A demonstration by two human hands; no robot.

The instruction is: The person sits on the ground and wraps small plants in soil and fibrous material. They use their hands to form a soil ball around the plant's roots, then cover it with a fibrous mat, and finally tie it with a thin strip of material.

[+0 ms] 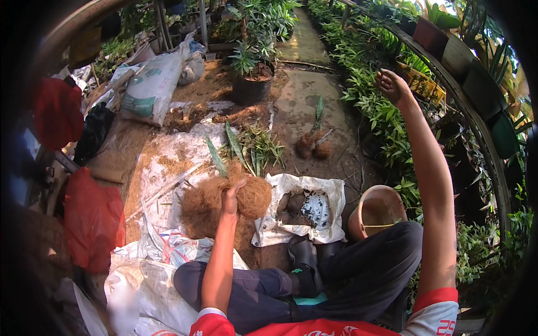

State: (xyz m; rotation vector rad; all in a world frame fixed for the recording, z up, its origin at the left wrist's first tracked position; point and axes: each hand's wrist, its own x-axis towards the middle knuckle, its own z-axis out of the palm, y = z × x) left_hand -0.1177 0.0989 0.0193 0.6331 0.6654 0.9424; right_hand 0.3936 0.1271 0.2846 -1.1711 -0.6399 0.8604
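My left hand (230, 199) grips a ball of brown coconut fibre (254, 196) in front of my knees. Snake plant leaves (236, 147) stand up just behind the ball; whether they grow from it cannot be told. More loose coconut fibre (201, 208) is heaped under and beside that hand. My right hand (394, 87) is raised far out to the right, above the leafy plants, fingers curled in. Anything thin between its fingertips is too small to make out. An opened white sack (269, 235) with dark soil clumps (294, 206) lies before my feet.
A clay-coloured pot (357, 218) with murky liquid and a thin stick stands by my right knee. Fibre bundles (314, 145) with a snake plant leaf lie on the path. A black potted shrub (252, 90), a filled sack (153, 80) and a red plastic bag (93, 222) stand around.
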